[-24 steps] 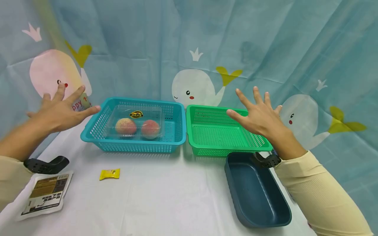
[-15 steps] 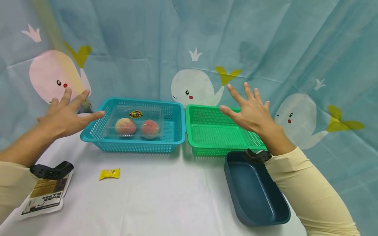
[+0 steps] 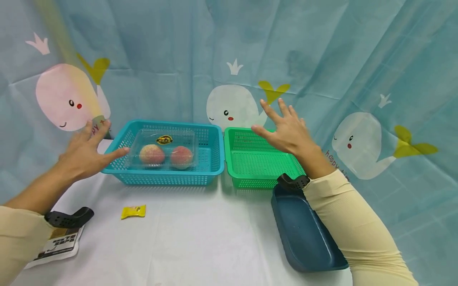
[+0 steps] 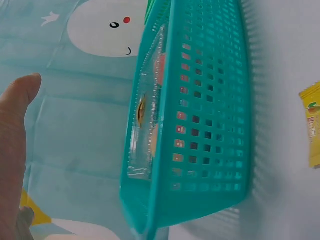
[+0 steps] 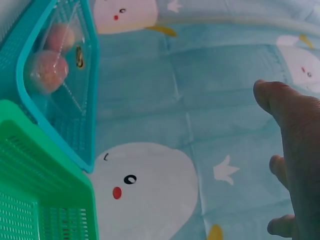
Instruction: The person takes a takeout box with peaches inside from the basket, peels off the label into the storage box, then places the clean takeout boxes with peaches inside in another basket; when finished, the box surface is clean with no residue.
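In the head view my left hand hovers beside the left end of a blue perforated basket, fingers spread and holding nothing. Inside that basket lies a clear plastic clamshell box with a black and gold label. Two peaches show through its lid. My right hand hangs in the air over a green perforated basket, its fingers spread too. Both wrist views show the hands apart from the baskets; the left wrist view catches only part of the left hand.
A yellow wrapped packet lies on the white tablecloth. A dark blue tray sits at the right, partly under the right forearm. A printed pouch is half hidden by the left sleeve. Behind hangs a whale-print curtain.
My right hand has moved left over the green basket. My left hand has shifted right and down, toward the blue basket. The baskets and packet stay where they were.
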Tool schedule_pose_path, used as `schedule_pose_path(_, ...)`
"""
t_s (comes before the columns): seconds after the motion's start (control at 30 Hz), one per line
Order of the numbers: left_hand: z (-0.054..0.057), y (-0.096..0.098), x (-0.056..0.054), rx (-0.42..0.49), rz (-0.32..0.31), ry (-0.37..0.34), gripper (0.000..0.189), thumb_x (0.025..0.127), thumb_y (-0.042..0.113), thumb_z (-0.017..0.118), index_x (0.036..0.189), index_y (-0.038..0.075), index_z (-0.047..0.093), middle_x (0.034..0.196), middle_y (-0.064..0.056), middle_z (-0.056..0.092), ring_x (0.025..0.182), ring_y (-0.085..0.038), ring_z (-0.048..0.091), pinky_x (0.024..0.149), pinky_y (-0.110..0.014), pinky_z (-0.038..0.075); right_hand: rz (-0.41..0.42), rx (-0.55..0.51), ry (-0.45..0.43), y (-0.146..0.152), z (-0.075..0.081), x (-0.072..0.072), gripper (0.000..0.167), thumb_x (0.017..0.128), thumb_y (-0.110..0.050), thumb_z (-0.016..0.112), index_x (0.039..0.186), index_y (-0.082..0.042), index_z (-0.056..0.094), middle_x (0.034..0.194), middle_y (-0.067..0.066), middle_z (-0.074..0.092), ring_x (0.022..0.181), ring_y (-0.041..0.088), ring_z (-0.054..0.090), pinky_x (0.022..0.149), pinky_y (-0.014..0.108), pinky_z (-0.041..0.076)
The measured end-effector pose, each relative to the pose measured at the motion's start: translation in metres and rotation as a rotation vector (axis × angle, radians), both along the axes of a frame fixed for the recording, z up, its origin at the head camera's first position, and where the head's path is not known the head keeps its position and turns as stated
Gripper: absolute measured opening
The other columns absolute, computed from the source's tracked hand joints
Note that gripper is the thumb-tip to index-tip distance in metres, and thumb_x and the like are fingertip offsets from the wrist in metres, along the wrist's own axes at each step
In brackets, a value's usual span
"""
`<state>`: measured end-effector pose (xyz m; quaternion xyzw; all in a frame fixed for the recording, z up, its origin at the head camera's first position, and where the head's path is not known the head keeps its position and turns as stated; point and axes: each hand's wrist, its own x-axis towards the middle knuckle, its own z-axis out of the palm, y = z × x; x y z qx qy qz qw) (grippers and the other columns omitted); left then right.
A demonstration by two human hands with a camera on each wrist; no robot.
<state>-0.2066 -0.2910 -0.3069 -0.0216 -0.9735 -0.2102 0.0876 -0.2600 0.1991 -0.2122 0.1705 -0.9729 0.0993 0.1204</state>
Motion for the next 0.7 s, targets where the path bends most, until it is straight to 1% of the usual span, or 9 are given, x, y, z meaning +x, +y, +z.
schedule_pose_path(0.13, -0.009, -0.002, 0.000, 0.009, -0.015, 0.011, 0.096, 0.090, 0.060, 0.052, 0.155, 0.018, -0.004, 0.154, -0.022, -0.021, 0.133, -0.058, -0.011, 0.082, -0.087, 0.011, 0.014, -0.006, -0.003, -0.005, -0.004, -0.005, 0.079, 0.086, -0.076, 0.037, 0.153, -0.045, 0.008, 0.160, 0.011, -0.002, 0.142, 0.045, 0.003, 0.103, 0.074, 0.009)
schedule_pose_path(0.33, -0.021, -0.003, -0.002, 0.053, -0.027, 0.013, 0.095, 0.090, 0.059, 0.053, 0.155, 0.018, -0.004, 0.153, -0.025, -0.020, 0.131, -0.063, -0.009, 0.087, -0.085, 0.008, 0.032, -0.032, -0.012, -0.010, -0.011, -0.011, 0.078, 0.086, -0.076, 0.039, 0.153, -0.045, 0.011, 0.160, 0.010, -0.002, 0.142, 0.043, 0.004, 0.103, 0.074, 0.010)
schedule_pose_path(0.53, -0.034, -0.002, -0.001, 0.057, -0.023, -0.007, 0.094, 0.091, 0.059, 0.052, 0.155, 0.020, -0.005, 0.154, -0.023, -0.019, 0.131, -0.063, -0.006, 0.086, -0.085, 0.010, 0.053, -0.042, -0.033, -0.016, -0.021, -0.016, 0.078, 0.087, -0.076, 0.037, 0.153, -0.043, 0.011, 0.160, 0.011, 0.001, 0.142, 0.044, 0.005, 0.103, 0.072, 0.014)
schedule_pose_path(0.7, -0.043, -0.002, 0.000, 0.069, 0.000, -0.008, 0.092, 0.092, 0.059, 0.051, 0.155, 0.017, 0.000, 0.154, -0.022, -0.019, 0.131, -0.062, -0.007, 0.084, -0.086, 0.010, 0.070, -0.054, -0.045, -0.022, -0.026, -0.019, 0.079, 0.086, -0.077, 0.037, 0.153, -0.044, 0.012, 0.160, 0.013, 0.004, 0.142, 0.045, 0.005, 0.104, 0.071, 0.014)
